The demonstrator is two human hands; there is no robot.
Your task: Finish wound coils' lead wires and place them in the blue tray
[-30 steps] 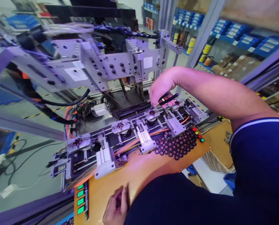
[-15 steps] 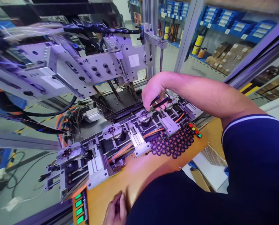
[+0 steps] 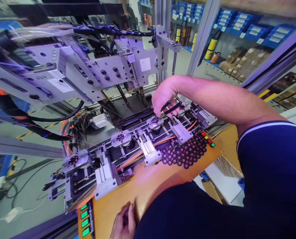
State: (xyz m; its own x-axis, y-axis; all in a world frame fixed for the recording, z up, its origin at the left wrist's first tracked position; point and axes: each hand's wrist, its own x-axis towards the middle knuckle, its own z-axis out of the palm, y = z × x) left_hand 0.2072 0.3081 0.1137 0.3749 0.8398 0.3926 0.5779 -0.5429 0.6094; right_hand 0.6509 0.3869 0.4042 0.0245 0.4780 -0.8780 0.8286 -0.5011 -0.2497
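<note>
While being pinched pen-fashion in right hand (image 3: 164, 94), fingers closed round its handles, black tool (image 3: 171, 108) is being pointed tip-down at round fixture (image 3: 154, 122), third in row on machine. Slanted grip is likely being used for fine reach into fixture centre. Loose black rings (image 3: 185, 152) are being kept heaped on orange bench (image 3: 148, 186) just beside fixtures, seemingly for easy reach. Left hand (image 3: 124, 220) is being rested on bench edge near green buttons (image 3: 85, 219), fingers curled; whether anything is held cannot be told.

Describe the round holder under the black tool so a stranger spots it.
Behind the orange board runs a row of four round holders. Yours is the third holder from the near end, the only one under the right hand's black tool.
</note>
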